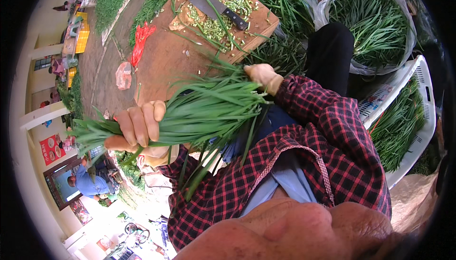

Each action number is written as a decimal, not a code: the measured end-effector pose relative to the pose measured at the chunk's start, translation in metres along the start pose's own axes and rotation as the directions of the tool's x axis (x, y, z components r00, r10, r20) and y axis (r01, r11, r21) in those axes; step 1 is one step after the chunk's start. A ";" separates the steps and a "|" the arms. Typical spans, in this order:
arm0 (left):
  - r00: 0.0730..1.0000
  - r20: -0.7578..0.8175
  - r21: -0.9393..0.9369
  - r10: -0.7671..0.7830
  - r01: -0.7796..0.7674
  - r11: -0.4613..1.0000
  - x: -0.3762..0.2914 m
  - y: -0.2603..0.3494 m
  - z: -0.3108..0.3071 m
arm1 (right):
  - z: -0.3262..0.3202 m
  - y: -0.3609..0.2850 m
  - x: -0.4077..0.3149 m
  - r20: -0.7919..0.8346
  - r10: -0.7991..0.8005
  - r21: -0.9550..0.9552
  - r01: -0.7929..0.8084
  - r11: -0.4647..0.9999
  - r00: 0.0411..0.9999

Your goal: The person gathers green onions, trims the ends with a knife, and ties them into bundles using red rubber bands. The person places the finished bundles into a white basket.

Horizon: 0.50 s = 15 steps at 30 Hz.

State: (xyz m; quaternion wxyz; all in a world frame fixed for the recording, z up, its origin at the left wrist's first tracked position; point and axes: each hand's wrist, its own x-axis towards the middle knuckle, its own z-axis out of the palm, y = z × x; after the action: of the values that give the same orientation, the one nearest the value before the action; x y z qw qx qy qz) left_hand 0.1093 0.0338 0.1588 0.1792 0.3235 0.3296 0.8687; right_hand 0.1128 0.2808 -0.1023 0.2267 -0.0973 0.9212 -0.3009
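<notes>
A thick bunch of garlic chives (210,112) lies across my lap, its cut stem ends towards the right and its leaf tips at the left. Near the tips, the fingers of my left hand (139,128) wrap around it. Beside the stem ends is my right hand (264,76), its fingers curled on a few blurred loose leaves along the bunch's upper edge. Both hands seem to wear pale thin gloves. Several stray leaves dangle below the bunch. Just beyond is a wooden board (160,57), where a black-handled cleaver (206,5) rests among chopped stem ends (213,28).
Red plastic ties (142,41) and a pinkish stone (123,76) lie at the board's left edge. Rightward stand a plastic-lined container of chives (372,25) and a white slotted crate (429,99) with more. Another person (91,181) in blue is far off at the left.
</notes>
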 end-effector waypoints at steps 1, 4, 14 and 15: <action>0.999 0.027 -0.045 0.043 -0.042 0.998 0.003 0.001 0.001 | 0.004 0.011 -0.008 0.085 0.035 -0.105 -0.026 0.994 0.996; 0.964 0.210 -0.173 0.162 -0.127 0.977 0.023 0.006 0.001 | -0.009 0.030 -0.027 0.066 0.080 -0.179 -0.067 0.982 0.995; 0.733 -0.672 -0.024 0.109 -0.169 0.985 0.016 0.018 -0.033 | -0.050 -0.010 0.006 -0.401 -0.779 0.568 0.798 0.200 0.481; 0.655 -0.741 0.142 0.149 -0.064 0.988 0.007 0.022 -0.043 | -0.042 -0.011 0.002 -0.328 -0.824 0.411 0.855 0.316 0.462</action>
State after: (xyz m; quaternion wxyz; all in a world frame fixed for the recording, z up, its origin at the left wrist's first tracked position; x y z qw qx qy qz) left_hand 0.0732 0.0023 0.1523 -0.0403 -0.0346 0.3990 0.9154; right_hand 0.0920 0.2929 -0.0663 0.0279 -0.4856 0.6212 -0.6143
